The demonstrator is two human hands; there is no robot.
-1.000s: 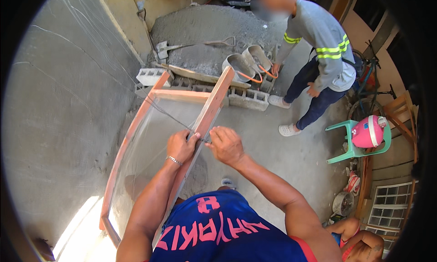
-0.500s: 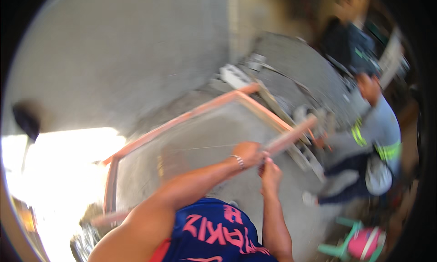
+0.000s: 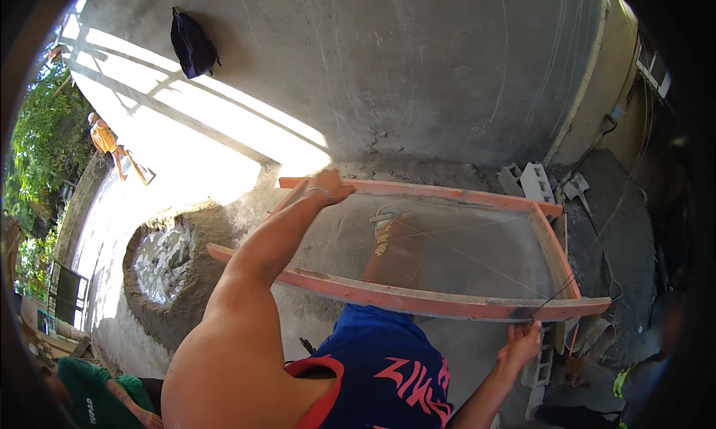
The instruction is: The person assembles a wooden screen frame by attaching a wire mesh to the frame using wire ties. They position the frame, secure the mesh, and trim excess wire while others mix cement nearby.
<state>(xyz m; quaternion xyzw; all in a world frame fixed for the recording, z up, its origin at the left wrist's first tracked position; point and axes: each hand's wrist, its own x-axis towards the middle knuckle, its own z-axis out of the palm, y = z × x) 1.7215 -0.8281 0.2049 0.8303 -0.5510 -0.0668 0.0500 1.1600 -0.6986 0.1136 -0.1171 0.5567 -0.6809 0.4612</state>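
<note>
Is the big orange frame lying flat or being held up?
Held up: the left hand grips the orange frame's far rail, the right hand its near corner.

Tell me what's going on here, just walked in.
A person in a blue sleeveless shirt is handling a big sieve: an orange-painted wooden frame with wire mesh stretched across it. The left hand grips the far rail and the right hand holds the near rail close to its corner. The sieve stands over a concrete floor beside a plastered wall. To the left lies a ring of sand with wet mix in its middle. Concrete blocks sit past the frame's far end.
</note>
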